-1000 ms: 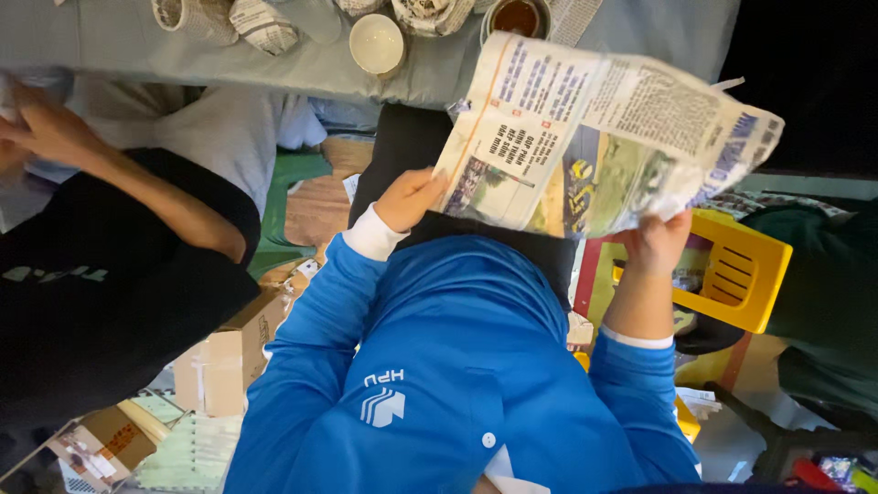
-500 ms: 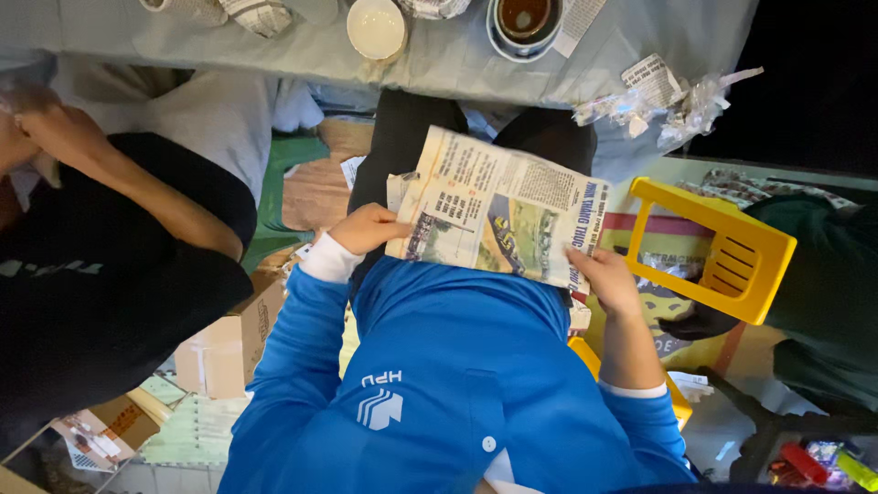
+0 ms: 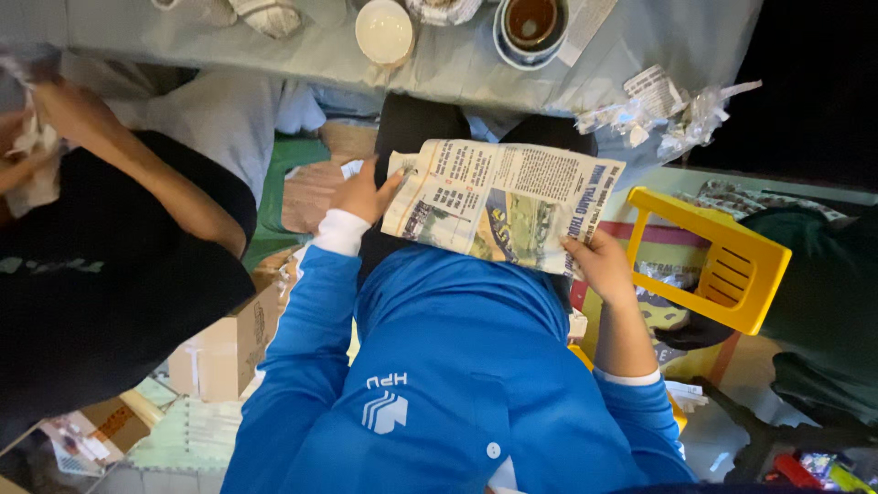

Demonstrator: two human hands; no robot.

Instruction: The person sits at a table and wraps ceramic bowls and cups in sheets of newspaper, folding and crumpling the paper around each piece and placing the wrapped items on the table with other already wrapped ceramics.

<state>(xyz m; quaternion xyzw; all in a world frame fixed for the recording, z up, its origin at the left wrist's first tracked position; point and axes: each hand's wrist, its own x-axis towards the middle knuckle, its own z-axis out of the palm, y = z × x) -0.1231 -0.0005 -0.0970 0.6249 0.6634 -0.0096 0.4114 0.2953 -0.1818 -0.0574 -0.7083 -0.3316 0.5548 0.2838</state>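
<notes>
Left hand and right hand: fingers pinch opposite edges of a folded, creased newspaper. A round white ceramic bowl sits on the cloth-covered counter.

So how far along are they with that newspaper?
Folding looks partly done: the newspaper is a compact rectangle over the lap, not an open sheet. Both hands are on it, the left hand at its left edge and the right hand at the lower right corner. It has not been set down on the table, where a white bowl and crumpled wrappers lie.
</notes>
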